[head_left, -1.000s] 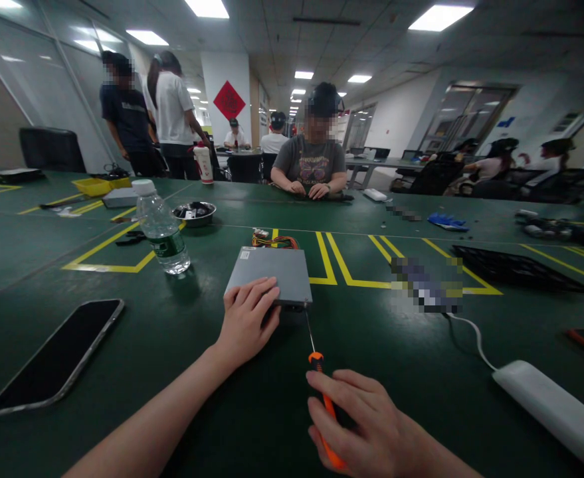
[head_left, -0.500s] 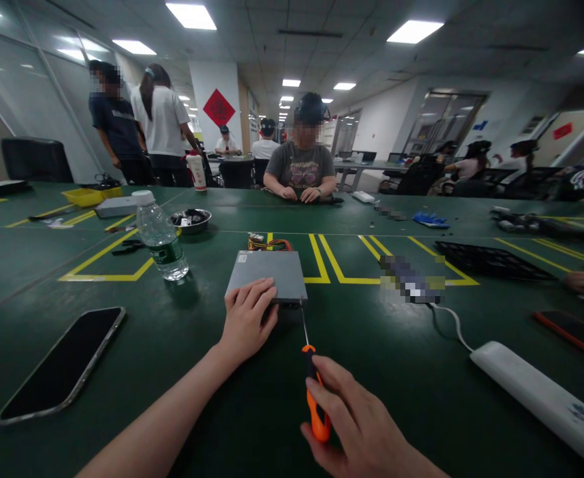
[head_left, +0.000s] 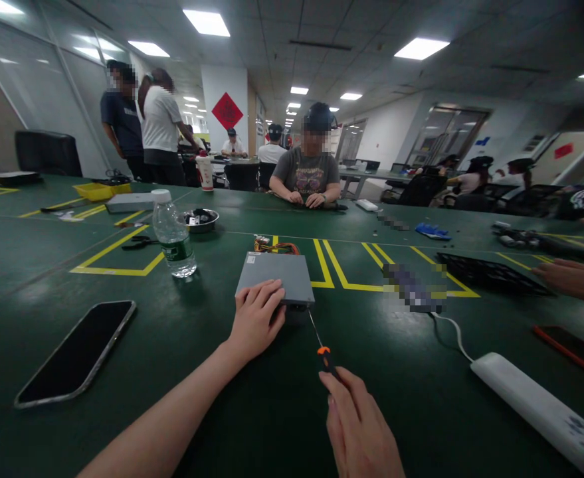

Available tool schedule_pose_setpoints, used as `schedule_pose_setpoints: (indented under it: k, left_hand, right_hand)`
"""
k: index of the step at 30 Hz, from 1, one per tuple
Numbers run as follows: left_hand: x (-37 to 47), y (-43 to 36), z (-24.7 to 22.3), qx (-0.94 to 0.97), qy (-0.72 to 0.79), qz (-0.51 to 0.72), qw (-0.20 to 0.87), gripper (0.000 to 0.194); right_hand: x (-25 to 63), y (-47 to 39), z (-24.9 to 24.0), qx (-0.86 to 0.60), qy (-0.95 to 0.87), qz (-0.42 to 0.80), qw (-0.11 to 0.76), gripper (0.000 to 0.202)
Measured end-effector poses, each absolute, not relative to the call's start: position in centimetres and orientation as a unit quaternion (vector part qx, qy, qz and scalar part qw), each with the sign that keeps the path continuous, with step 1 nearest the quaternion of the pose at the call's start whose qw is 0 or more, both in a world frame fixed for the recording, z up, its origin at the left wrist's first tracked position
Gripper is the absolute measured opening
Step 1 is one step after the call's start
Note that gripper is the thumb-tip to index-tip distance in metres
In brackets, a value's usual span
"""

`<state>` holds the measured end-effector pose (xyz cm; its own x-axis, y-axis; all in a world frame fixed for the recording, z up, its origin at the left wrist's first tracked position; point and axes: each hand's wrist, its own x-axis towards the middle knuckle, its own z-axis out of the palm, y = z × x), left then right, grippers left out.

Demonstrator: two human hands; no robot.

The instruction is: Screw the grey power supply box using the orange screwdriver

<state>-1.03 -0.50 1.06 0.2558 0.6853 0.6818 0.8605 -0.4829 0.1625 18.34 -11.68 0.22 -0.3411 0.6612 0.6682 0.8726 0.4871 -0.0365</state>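
A grey metal computer power supply (head_left: 278,271) lies flat on the green table, its coloured cables (head_left: 276,247) bunched behind it. My left hand (head_left: 258,315) grips its near left part, fingers over the top and thumb down at the front face. Closed round the handle of an orange and black screwdriver (head_left: 325,357) is my right hand (head_left: 361,418), which hides most of that handle. The thin shaft slants up and left, and its tip meets the near right corner of the power supply.
To the left are a phone (head_left: 80,352), a water bottle (head_left: 175,239) and a metal bowl (head_left: 206,221) of small parts. On the right lie a white power strip (head_left: 535,405), a black panel (head_left: 491,271) and a red-edged phone (head_left: 573,352). A co-worker's hand (head_left: 573,282) reaches in there.
The view has shifted slightly. My right hand has turned on the screwdriver and now covers more of its handle; the shaft leans more. My left hand stays on the power supply.
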Motion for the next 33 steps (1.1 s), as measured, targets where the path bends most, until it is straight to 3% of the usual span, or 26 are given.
schedule_pose_setpoints:
  k: [10, 15, 20, 27, 33]
  left_hand:
    - [-1.0, -0.5, 0.9, -0.783, -0.491, -0.362, 0.125, 0.025]
    - [-1.0, -0.5, 0.9, -0.781, -0.495, -0.356, 0.133, 0.025]
    - [-1.1, -0.5, 0.9, -0.784, -0.496, -0.352, 0.124, 0.025]
    - [-1.1, -0.5, 1.0, -0.784, -0.493, -0.357, 0.123, 0.026]
    - [-1.0, -0.5, 0.9, -0.782, -0.495, -0.355, 0.126, 0.025]
  right_hand:
    - [18.2, -10.7, 0.8, -0.316, -0.852, -0.312, 0.277, 0.033]
    - [18.3, -10.2, 2.6, -0.248, -0.889, -0.283, 0.261, 0.029]
    - [18.9, -9.7, 3.1, -0.222, -0.897, -0.221, 0.311, 0.015]
    - [20.0, -9.6, 2.3, -0.231, -0.909, -0.2, 0.283, 0.026]
    - [20.3, -9.2, 2.4, -0.214, -0.911, -0.186, 0.298, 0.023]
